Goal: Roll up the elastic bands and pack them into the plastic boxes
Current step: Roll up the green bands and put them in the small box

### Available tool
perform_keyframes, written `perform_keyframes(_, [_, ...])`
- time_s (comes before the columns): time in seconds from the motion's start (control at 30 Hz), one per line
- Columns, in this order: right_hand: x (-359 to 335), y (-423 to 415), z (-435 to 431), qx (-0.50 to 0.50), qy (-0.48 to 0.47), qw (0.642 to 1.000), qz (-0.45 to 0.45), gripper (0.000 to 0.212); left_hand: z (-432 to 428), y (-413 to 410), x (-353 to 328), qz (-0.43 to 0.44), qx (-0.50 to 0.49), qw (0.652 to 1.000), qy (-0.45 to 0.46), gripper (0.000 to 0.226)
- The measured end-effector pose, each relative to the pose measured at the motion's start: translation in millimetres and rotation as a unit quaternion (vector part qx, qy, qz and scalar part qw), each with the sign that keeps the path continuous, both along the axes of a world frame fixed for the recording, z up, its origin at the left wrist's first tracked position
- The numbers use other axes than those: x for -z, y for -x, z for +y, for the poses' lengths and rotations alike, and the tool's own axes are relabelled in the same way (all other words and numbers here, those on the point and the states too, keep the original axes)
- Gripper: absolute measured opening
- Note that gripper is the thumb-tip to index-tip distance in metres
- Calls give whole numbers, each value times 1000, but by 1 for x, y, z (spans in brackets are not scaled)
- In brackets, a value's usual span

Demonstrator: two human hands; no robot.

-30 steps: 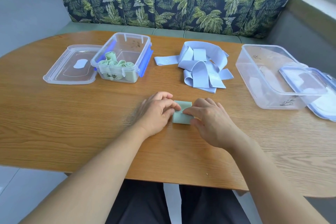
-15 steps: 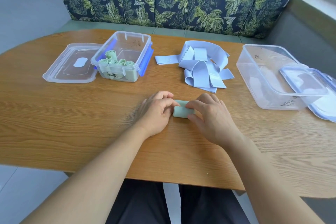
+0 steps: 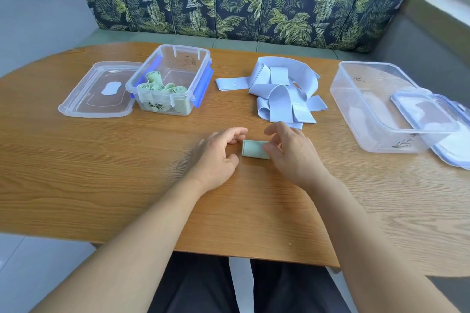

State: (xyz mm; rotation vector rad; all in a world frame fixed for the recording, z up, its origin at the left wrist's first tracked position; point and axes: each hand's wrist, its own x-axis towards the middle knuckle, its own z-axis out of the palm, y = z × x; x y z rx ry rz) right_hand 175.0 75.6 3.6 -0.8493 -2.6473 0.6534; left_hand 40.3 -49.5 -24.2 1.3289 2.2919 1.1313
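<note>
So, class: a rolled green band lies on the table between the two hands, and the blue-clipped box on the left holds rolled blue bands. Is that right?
Not quite. The rolls in that box are green, not blue; the head view shows it. The rolled green band does lie on the table between the left hand and right hand.

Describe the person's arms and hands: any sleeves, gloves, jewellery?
The left hand and right hand are bare: no gloves and no rings visible. The left forearm and right forearm are uncovered to the frame edge, with no sleeve, watch or bracelet in view. The only clothing visible is dark trousers at the lap.
</note>
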Motion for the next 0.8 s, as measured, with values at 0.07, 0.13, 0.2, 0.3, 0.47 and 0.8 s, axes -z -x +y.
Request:
perform_keyframes(0.07, [0, 2, 1, 6, 13, 1000, -3, 27, -1, 0, -1, -1, 4, 1000, 3, 58])
perform_keyframes(0.13, [1, 3, 2, 10, 13, 1000, -4, 28, -2, -1, -2, 0, 10, 1000, 4, 55])
perform_keyframes(0.2, [2, 4, 3, 15, 11, 1000, -5, 30, -2, -2, -3, 7, 18, 1000, 3, 51])
perform_keyframes(0.3, [2, 6, 5, 19, 38, 999, 0, 33, -2, -2, -3, 8, 19, 1000, -4, 49])
perform_keyframes(0.47, [5, 14, 5, 22, 91, 995, 28, 28, -4, -2, -7, 40, 12, 999, 23, 43])
perform_keyframes(0.8, [-3, 24, 8, 39, 141, 989, 3, 25, -6, -8, -18, 94, 8, 993, 75, 44])
